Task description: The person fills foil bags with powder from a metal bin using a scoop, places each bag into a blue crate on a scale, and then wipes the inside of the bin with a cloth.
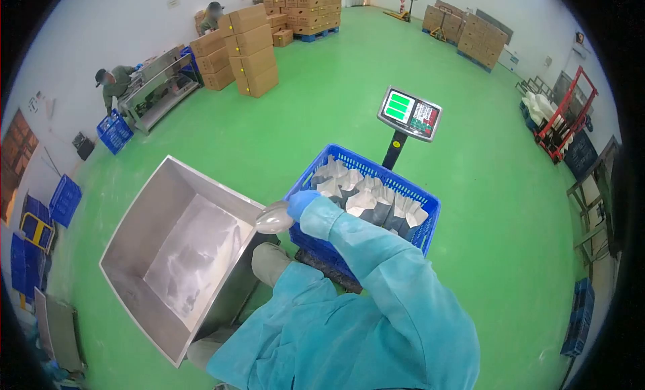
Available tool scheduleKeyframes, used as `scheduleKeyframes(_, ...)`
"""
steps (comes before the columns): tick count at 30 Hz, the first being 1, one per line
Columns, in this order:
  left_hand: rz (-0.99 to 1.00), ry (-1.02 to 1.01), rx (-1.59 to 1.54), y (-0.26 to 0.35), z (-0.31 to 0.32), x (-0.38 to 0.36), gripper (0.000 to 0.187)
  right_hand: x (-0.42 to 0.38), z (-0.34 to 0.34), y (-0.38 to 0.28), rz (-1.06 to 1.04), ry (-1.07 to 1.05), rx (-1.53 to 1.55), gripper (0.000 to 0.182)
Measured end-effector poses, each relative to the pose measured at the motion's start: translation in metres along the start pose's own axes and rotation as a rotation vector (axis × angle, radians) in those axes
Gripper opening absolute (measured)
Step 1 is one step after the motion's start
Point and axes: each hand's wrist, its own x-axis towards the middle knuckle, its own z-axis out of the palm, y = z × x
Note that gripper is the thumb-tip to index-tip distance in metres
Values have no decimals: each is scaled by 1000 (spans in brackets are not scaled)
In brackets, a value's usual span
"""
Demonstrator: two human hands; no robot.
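My right hand (302,205), in a blue glove, is closed around the handle of a metal scoop (273,219). The scoop's bowl sits between a steel tub (127,239) on the left and a blue plastic crate (432,219) on the right. Whitish powder (218,255) lies thinly over the tub floor. Several open-topped paper bags (363,200), pale at the top and dark below, stand in rows inside the crate; my forearm hides some. Under the crate is a dark scale platform (322,264). My left hand is out of sight.
A scale display (410,114) with lit green readouts rises on a post behind the crate. Stacked cartons (252,54) stand farther back. Two people work at the far left, one by a steel table (158,98). A red hand truck (571,114) is at the right wall.
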Motion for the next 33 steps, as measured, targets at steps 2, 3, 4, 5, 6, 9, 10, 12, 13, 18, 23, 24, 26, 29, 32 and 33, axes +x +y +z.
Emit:
scheduleKeyframes(2,-51,-37,-54,-7,-3,-5,15,7,-3,-30,-26,-49,5,30)
scheduleKeyframes(3,-84,-57,-85,-10,-3,-8,15,15,-3,-49,6,-95,41,31)
scheduleKeyframes(4,-119,-77,-118,-14,-6,-11,15,22,-2,-67,41,-143,78,32)
scheduleKeyframes(5,-159,-99,-159,-20,-10,-13,15,26,2,-83,-67,-141,39,32)
scheduleKeyframes(6,-199,-120,-202,-26,-13,-16,16,32,7,-100,-176,-142,0,32)
scheduleKeyframes(9,-344,-186,-381,-56,-27,-29,17,66,31,-162,-278,-129,14,30)
scheduleKeyframes(10,-395,-209,-450,-73,-35,-35,17,74,40,-178,-423,-83,-46,29)
scheduleKeyframes(12,-515,-262,-601,-114,-54,-58,18,98,63,-216,-694,18,-186,28)
scheduleKeyframes(13,-584,-290,-694,-137,-68,-77,19,130,92,-249,-535,-151,-204,26)
scheduleKeyframes(18,-777,64,-336,-209,-97,-163,20,209,204,-360,-639,-524,-364,38)
scheduleKeyframes(23,-1181,-17,-401,-214,-109,-171,21,245,348,-412,-699,-607,-556,32)
scheduleKeyframes(24,-1191,-34,-343,-206,-112,-163,23,244,372,-419,-736,-621,-584,32)
scheduleKeyframes(26,-1171,2,-432,-212,-114,-169,25,238,413,-434,-758,-702,-593,31)
scheduleKeyframes(29,-1169,-7,-552,-223,-116,-183,26,225,466,-435,-969,-750,-597,31)
scheduleKeyframes(32,-1208,44,-608,-219,-118,-177,23,206,484,-442,-998,-776,-442,32)
scheduleKeyframes(33,-1230,53,-596,-215,-119,-174,21,197,480,-443,-952,-791,-368,32)
